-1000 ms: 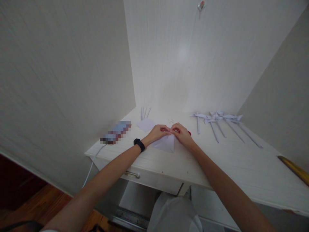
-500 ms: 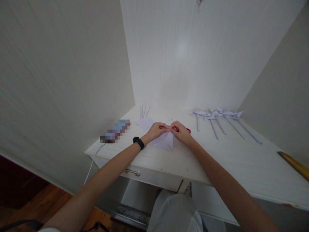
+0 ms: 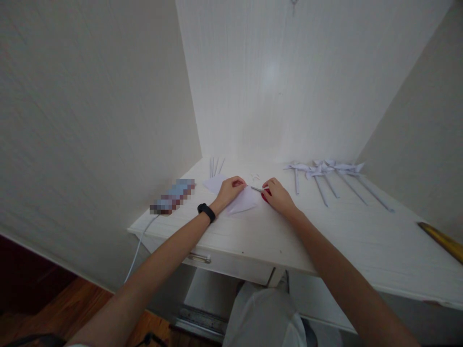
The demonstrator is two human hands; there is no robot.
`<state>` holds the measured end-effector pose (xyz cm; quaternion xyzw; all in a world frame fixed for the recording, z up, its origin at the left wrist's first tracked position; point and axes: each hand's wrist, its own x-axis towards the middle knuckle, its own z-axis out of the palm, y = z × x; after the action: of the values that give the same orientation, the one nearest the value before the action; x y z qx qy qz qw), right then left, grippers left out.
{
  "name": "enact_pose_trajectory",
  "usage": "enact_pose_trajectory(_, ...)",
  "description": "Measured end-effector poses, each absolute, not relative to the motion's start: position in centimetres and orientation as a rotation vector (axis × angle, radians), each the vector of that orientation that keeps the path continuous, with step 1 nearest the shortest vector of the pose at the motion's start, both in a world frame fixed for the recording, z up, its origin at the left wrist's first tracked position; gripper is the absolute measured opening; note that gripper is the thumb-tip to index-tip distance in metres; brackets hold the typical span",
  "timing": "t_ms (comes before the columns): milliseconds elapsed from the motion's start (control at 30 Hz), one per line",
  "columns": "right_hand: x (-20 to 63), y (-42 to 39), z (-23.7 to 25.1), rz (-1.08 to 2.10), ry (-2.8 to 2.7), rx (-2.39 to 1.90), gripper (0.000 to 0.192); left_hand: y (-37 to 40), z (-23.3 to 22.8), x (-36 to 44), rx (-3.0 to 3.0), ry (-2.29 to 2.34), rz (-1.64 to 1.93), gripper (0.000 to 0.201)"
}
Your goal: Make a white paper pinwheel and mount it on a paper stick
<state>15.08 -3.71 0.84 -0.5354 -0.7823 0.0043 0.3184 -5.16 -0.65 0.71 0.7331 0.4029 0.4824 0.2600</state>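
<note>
- A person leans over a white tabletop (image 3: 325, 241) set in a pale corner, both bare arms stretched forward to a folded sheet of white paper (image 3: 243, 202).
- The left hand (image 3: 229, 190), a dark band (image 3: 206, 212) on its wrist, lies on the paper's upper left part, fingers (image 3: 237, 183) curled down and pressing it flat; they pin the sheet rather than close around it.
- The right hand (image 3: 278, 195) rests just right of the paper, fingers bent around red-handled scissors (image 3: 262, 191), whose metal tip pokes out toward the sheet's top corner. How far the blades are apart is too small to tell.
- The paper lies on the tabletop between the two hands, under the left one and just touching, or nearly touching, the scissors' tip.
- Judged from this pose, clean work here calls for the left hand to keep the sheet from sliding while the scissors meet the edge squarely, with the pinning fingertips held clear of the blades.
- Another white sheet (image 3: 214, 183) lies just behind the left hand, with thin paper sticks (image 3: 215, 166) near the wall beyond it.
- To the right, well apart from the hands, a row of finished paper pinwheels (image 3: 325, 176) lies on long stems.
- A blurred-out object (image 3: 172, 195) sits at the tabletop's left edge with a white cable (image 3: 139, 243) hanging from it; a drawer handle (image 3: 198, 258) shows below.
</note>
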Motion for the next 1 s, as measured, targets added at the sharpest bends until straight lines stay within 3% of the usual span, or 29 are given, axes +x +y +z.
enact_pose_trajectory(200,15.7,-3.8,1.0,-0.054,-2.003,-1.696,0.013,-0.3,0.4,-5.5,1.881,1.181,1.336,0.015)
enact_pose_trajectory(633,16.4,-3.8,1.4,-0.025,-1.931,-1.792,0.011,-0.1,0.5,-5.5,1.648,1.116,1.391,0.016)
enact_pose_trajectory(867,16.3,-3.6,1.1,-0.074,-1.994,-1.783,0.028,-0.4,0.7,-5.6,1.670,1.106,1.402,0.013)
enact_pose_trajectory(1000,16.2,-3.5,1.0,-0.117,-2.075,-1.755,0.025,-0.4,0.8,-5.6,1.681,1.144,1.392,0.011)
